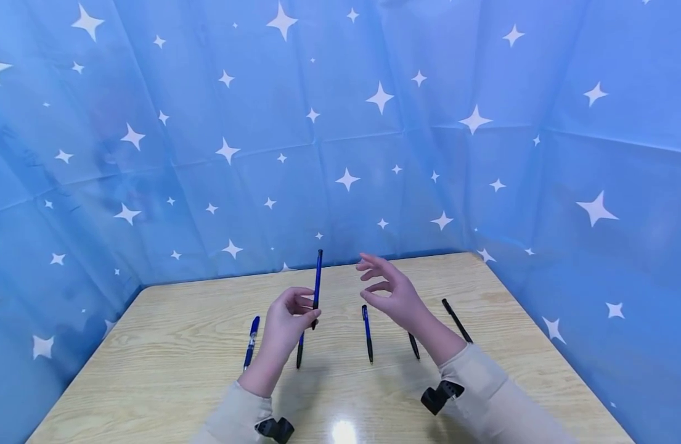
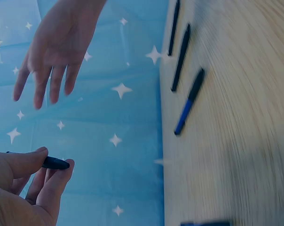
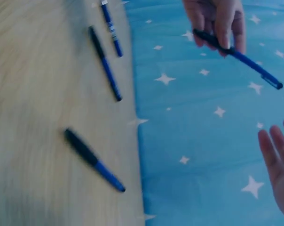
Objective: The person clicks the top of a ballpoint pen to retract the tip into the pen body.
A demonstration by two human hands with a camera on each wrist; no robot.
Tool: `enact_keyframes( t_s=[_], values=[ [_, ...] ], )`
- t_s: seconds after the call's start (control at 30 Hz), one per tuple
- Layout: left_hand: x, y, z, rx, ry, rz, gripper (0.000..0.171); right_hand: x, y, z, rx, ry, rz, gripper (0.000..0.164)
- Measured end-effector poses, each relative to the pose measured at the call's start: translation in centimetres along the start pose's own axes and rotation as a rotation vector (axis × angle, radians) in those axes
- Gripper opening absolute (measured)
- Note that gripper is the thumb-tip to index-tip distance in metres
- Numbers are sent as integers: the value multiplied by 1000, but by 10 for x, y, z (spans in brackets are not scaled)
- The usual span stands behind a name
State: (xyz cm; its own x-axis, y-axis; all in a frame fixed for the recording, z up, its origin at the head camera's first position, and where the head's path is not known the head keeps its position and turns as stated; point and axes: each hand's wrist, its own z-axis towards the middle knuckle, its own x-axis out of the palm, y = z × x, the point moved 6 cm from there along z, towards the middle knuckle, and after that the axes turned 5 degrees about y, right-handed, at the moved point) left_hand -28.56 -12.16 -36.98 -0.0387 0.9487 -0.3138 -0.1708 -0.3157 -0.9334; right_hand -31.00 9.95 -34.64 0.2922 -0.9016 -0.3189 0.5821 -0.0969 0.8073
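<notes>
Raised above the table, my left hand (image 1: 289,320) pinches a blue pen (image 1: 318,280) between thumb and fingers near its black grip. The pen stands nearly upright in the head view, its black end at the top. In the right wrist view the held pen (image 3: 255,66) slants, its clip end toward my right hand (image 3: 279,162). That right hand (image 1: 394,295) hovers to the right of the pen, holding nothing, its fingers spread and loosely bent. Below, between the hands, a blue pen with a black grip (image 1: 368,333) lies on the table.
On the wooden table (image 1: 179,345), a blue patterned pen (image 1: 252,340) and another blue pen (image 1: 300,351) lie at the left. Two dark pens lie at the right, one black (image 1: 456,320), the other (image 1: 413,346) partly behind my right arm. A blue star-patterned curtain (image 1: 340,135) borders the table.
</notes>
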Motion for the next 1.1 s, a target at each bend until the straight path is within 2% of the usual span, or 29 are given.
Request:
enact_keyframes(
  t_s=[0.2,0.4,0.57,0.73,0.97,1.1],
  values=[
    [-22,14,1,-26,-10,-7,44,2,-16,-9,87,92,-170,69],
    [-43,27,-3,-46,-15,19,49,5,-27,-19,95,217,-300,65],
    [-63,39,-10,-70,-37,135,48,7,-34,-30,118,331,-435,59],
    [-83,53,-17,-95,-37,232,49,8,-41,-41,150,417,-489,56],
    [-112,68,-25,-113,-31,367,48,1,-52,-61,221,490,-581,54],
    [-126,77,-25,-120,-22,456,48,-3,-54,-69,219,509,-612,52]
  ],
)
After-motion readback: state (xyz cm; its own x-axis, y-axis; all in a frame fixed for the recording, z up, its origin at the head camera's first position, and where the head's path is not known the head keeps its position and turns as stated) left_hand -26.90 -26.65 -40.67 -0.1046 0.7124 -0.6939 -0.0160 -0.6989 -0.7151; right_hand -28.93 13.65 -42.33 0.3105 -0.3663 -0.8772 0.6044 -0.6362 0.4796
